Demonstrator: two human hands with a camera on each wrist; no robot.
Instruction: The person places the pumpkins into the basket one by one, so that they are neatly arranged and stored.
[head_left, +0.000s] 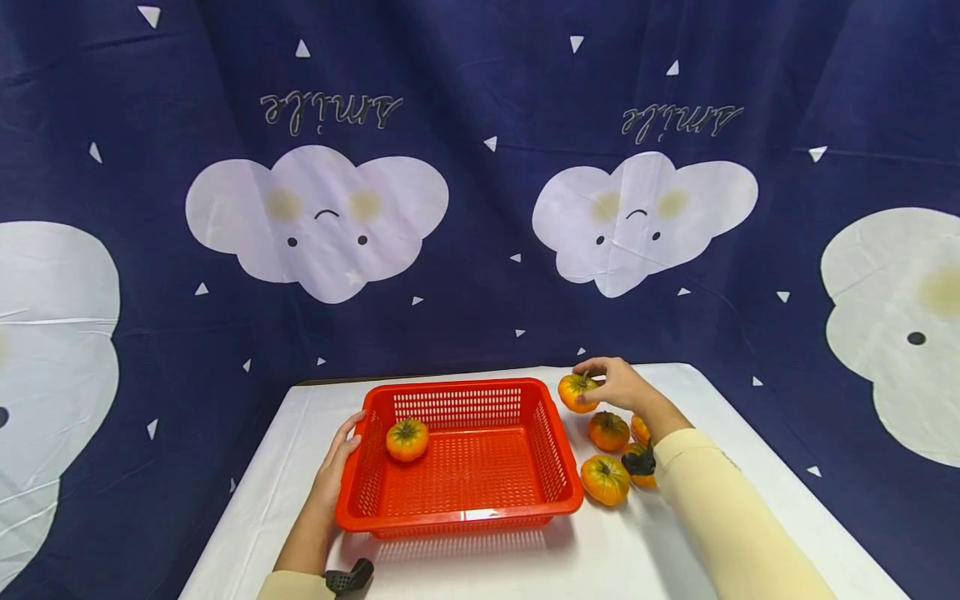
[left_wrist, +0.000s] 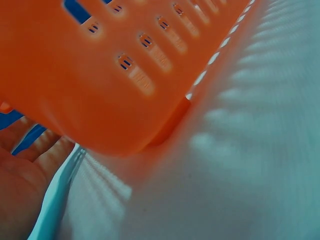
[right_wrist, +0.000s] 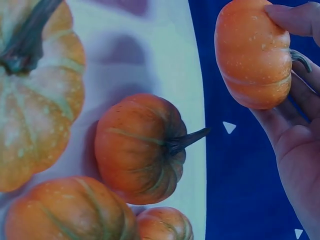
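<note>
My right hand grips a small orange pumpkin by its sides, beyond the basket's back right corner. In the right wrist view, the thumb and fingers are around the held pumpkin, its stem pointing toward the palm. A red plastic basket with slotted walls stands on the table. One pumpkin sits inside it, toward the back left. My left hand rests against the basket's left side, its fingers extended along the rim. The left wrist view shows that hand beside the basket's corner.
Right of the basket lie several more pumpkins, among them a yellowish one near its front right corner and a darker one behind that. A white cloth covers the table. A dark blue curtain hangs close behind the table's far edge.
</note>
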